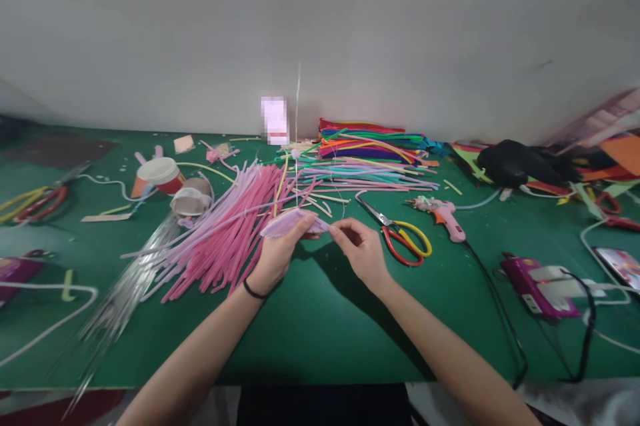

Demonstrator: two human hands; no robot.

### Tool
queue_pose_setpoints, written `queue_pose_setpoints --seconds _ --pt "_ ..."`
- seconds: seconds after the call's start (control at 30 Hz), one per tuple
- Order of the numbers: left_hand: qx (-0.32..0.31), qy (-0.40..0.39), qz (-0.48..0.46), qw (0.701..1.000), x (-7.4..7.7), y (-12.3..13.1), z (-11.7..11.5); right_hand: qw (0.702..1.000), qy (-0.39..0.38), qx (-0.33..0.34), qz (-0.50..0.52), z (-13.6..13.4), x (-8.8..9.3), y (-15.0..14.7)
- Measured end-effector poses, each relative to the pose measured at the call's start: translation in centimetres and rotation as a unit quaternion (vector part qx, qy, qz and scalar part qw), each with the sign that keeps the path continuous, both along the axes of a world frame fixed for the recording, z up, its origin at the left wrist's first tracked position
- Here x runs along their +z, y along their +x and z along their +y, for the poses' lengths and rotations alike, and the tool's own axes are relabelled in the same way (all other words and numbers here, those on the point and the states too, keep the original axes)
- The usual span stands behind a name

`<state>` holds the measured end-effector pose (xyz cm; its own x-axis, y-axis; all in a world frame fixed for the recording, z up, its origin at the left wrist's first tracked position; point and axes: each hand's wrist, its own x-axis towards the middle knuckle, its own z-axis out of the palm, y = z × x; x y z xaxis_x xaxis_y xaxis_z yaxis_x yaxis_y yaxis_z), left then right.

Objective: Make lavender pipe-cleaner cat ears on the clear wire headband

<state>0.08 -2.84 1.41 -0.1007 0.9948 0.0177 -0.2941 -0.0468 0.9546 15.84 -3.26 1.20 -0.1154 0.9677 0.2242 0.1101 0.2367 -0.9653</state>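
My left hand (280,249) is closed around a small lilac pipe-cleaner piece (290,221), held flat just above the green table (320,326). A thin wire (298,126) rises straight up from that piece. My right hand (357,249) pinches the right end of the lilac piece with thumb and fingertips. Just left of my hands lies a big fan of pink and lilac pipe cleaners (230,229).
Red-and-yellow scissors (403,236) and a pink glue gun (445,216) lie right of my hands. A stack of coloured pipe cleaners (370,146) sits by the wall. Paper cups (163,176), a bundle of thin wires (125,286), a purple device (543,286) and cables surround them.
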Motion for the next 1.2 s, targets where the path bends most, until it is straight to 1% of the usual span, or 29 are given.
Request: queue_pose_setpoints --seconds 0.1,0.2,0.27,0.37,0.47,0.63,0.73,0.8,0.87,0.9,0.93,0.97,1.0,1.03,1.07,1.1,1.17,1.2 --pt "0.052 0.005 0.024 0.998 0.0 0.4 -0.1 1.0 -0.011 -0.011 -0.004 0.0 0.0 -0.1" --pt "0.107 0.036 0.083 0.99 -0.1 0.6 -0.3 0.999 -0.037 -0.012 -0.002 -0.2 -0.1 -0.4" --pt "0.129 0.074 0.153 0.977 -0.1 0.5 -0.4 0.998 -0.057 -0.012 -0.001 -0.3 -0.2 -0.5" --pt "0.137 0.143 0.274 0.941 -0.1 0.1 -0.6 0.997 -0.08 -0.012 -0.006 -0.4 -0.3 -0.6" --pt "0.13 0.216 0.356 0.9 -0.1 -0.3 -0.8 0.995 -0.1 -0.012 -0.005 -0.3 -0.3 -0.6" --pt "0.11 0.324 0.425 0.838 -0.8 -0.6 -0.7 0.988 -0.149 0.011 0.039 0.2 -0.6 -0.5" --pt "0.063 0.368 0.465 0.803 -0.8 -1.1 -0.6 0.977 -0.188 0.04 0.091 0.7 -1.2 -0.4" --pt "0.02 0.384 0.497 0.778 -0.5 -1.6 -0.5 0.968 -0.212 0.065 0.122 1.1 -1.7 -0.5" --pt "-0.021 0.391 0.522 0.758 -0.1 -2.1 -0.6 0.966 -0.21 0.071 0.135 1.7 -2.1 -0.5" --pt "-0.038 0.388 0.529 0.754 0.1 -2.3 -0.5 0.966 -0.203 0.07 0.142 2.0 -2.2 -0.6" --pt "-0.054 0.382 0.528 0.756 0.2 -2.5 -0.4 0.966 -0.196 0.068 0.152 2.3 -2.3 -0.6" --pt "-0.07 0.371 0.516 0.769 0.2 -2.7 -0.3 0.967 -0.186 0.065 0.164 2.5 -2.3 -0.7" --pt "-0.084 0.349 0.487 0.796 0.1 -2.8 0.0 0.967 -0.174 0.062 0.176 2.8 -2.2 -0.7" --pt "-0.094 0.32 0.447 0.83 -0.2 -2.9 0.3 0.968 -0.158 0.058 0.186 3.0 -2.2 -0.7" --pt "-0.1 0.286 0.398 0.866 -0.4 -2.9 0.8 0.97 -0.139 0.052 0.193 3.1 -2.1 -0.7" --pt "-0.1 0.232 0.331 0.909 -0.7 -3.0 1.2 0.973 -0.117 0.043 0.195 3.3 -2.1 -0.7" --pt "-0.094 0.182 0.293 0.934 -1.1 -3.2 2.1 0.979 -0.073 0.017 0.189 3.4 -2.1 -0.6" --pt "-0.097 0.112 0.248 0.957 -1.1 -3.3 2.4 0.982 -0.055 0.001 0.179 3.5 -2.1 -0.6"
